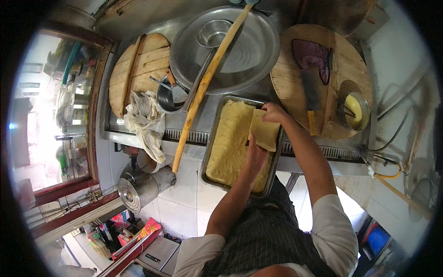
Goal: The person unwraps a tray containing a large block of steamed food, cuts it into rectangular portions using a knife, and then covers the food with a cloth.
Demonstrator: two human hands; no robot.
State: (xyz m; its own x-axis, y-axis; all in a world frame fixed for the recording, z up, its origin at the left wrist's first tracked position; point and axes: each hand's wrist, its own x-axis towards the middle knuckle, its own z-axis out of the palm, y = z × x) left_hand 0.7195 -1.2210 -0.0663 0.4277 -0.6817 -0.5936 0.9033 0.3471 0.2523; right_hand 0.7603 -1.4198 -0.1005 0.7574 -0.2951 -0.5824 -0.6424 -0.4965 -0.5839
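Observation:
A deep rectangular metal pan [215, 138] sits in front of me, its near end jutting past the counter edge. Pale yellow dough-like food [228, 138] with a bumpy top fills much of it. Over the pan's right side is a flat tan rectangular piece [265, 131]; whether it is a scraper or a slab of the food I cannot tell. My right hand [274, 113] grips its upper edge. At its lower left edge, my left hand [255, 157] has its fingers closed on it, partly hidden.
A long wooden pole [203, 90] slants across a large metal basin [251, 55]. Round wooden lids [288, 69] flank the basin; the right one bears a long blade [311, 92], a purple cloth [313, 56] and a yellow-filled bowl [356, 111]. At left are a rag [145, 120] and a pot [167, 99].

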